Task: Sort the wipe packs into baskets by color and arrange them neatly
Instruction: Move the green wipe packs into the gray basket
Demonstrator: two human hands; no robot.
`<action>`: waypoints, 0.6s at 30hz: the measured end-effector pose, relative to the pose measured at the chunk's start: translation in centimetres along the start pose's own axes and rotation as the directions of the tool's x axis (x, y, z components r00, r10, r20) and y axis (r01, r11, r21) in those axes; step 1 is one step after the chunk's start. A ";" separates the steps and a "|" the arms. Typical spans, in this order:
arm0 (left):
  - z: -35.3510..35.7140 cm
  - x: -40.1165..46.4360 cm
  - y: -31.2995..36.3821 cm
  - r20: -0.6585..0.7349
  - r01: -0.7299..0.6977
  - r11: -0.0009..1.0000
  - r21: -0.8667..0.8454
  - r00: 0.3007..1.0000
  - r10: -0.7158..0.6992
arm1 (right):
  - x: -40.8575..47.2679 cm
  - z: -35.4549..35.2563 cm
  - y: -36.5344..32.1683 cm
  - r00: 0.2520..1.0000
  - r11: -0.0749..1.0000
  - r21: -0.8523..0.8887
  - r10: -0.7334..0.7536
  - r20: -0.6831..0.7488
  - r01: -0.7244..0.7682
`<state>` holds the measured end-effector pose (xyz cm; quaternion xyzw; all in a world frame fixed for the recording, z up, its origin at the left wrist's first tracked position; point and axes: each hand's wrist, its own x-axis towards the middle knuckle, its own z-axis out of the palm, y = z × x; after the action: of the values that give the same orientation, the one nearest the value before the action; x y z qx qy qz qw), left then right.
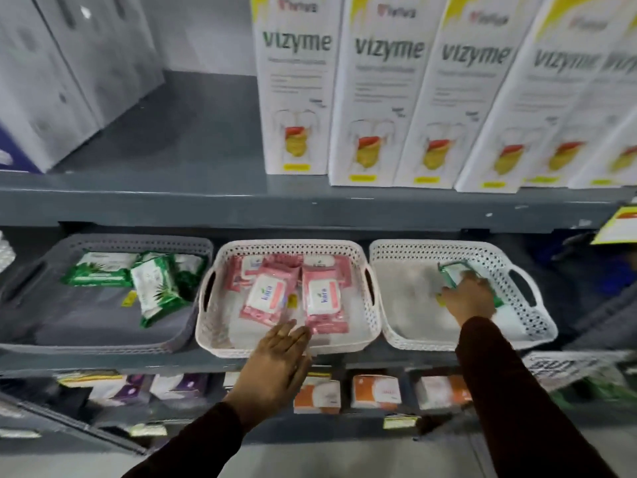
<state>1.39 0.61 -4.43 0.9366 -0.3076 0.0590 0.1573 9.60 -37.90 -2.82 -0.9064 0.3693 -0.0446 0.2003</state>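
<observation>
Three baskets stand side by side on the middle shelf. The grey basket (113, 339) on the left holds several green wipe packs (155, 288). The white middle basket (220, 257) holds several pink wipe packs (322, 298). In the white right basket (531, 326) lies one green wipe pack (455, 272), and my right hand (468, 300) is closed over it. My left hand (275, 363) hovers flat with fingers apart at the front rim of the middle basket, its fingertips near the front pink pack, holding nothing.
Tall white Vizyme boxes (296, 84) line the upper shelf, with grey boxes (51, 81) at its left. Small orange and purple boxes (375, 391) fill the shelf below. A yellow price tag (617, 229) hangs at the right edge. Another white basket (565, 367) shows at the lower right.
</observation>
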 end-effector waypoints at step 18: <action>0.5 -1.8 -0.3 -0.055 0.127 0.990 0.059 0.991 -0.124 | -3.0 0.4 0.6 0.998 0.980 0.187 -0.060 -0.002 0.059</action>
<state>0.15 1.65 -5.32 0.9567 -0.2418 0.0826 0.1395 7.19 -36.10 -3.20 -0.8943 0.3357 -0.0835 0.2839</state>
